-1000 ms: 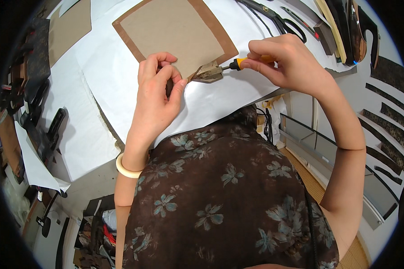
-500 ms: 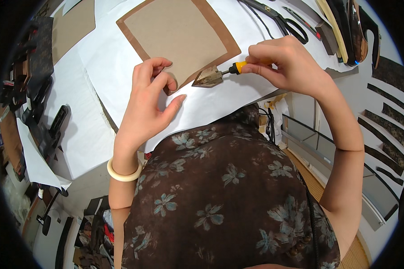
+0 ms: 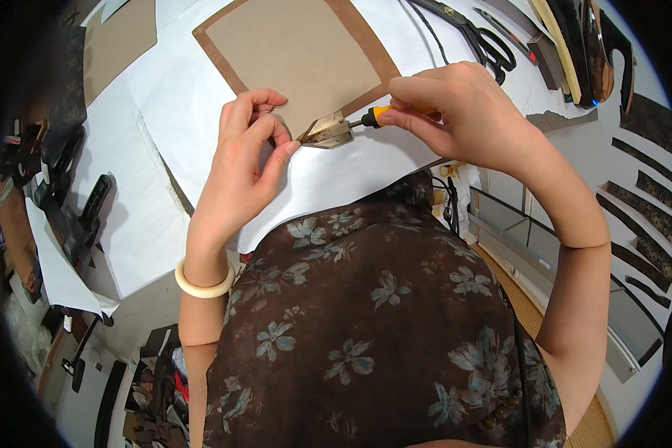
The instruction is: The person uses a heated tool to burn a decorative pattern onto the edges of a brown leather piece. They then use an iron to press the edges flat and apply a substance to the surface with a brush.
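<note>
A beige panel (image 3: 299, 60) with folded-over brown edges lies on white paper in front of me. At its near corner my left hand (image 3: 240, 157) is closed, thumb and forefinger pinching the edge there. My right hand (image 3: 467, 112) grips the yellow-and-black handle of a small iron-like tool (image 3: 330, 132) with a pointed, block-shaped metal head on a thin shaft. The head lies along the panel's near brown edge, its tip close to my left fingertips. The pinched corner itself is mostly hidden by those fingers.
Black scissors (image 3: 470, 33), a dark cord (image 3: 429, 30) and a slim red-ended cutter (image 3: 508, 33) lie at the far right. A dark block (image 3: 549, 63) sits beside them. Another beige panel (image 3: 119, 48) is at far left, above a black tool (image 3: 95, 201).
The iron-like tool has slid left along the edge toward the corner, my right hand moving with it. My left thumb has closed against the forefinger at the corner.
</note>
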The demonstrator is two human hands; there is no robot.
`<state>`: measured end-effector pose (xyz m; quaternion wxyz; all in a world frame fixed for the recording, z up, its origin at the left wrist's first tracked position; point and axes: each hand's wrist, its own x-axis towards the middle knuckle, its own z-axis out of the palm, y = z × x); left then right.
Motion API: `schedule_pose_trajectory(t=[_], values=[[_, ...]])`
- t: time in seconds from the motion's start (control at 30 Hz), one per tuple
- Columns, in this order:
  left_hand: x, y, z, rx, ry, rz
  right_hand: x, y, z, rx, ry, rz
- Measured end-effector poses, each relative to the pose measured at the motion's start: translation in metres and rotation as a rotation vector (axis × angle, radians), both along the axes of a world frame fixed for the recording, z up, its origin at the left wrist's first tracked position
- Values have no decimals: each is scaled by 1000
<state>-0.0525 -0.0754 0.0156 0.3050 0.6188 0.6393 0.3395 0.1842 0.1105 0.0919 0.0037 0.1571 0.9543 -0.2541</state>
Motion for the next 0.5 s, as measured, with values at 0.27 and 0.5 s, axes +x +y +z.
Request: schedule_pose_trajectory(t=[0.27,0.5], values=[[-19,-2,4,-5,-83,-95,2,-6,-4,-11,20,-55],[-19,-1,-5,24,-58,-97,7,-8,-8,-24,29,-48]])
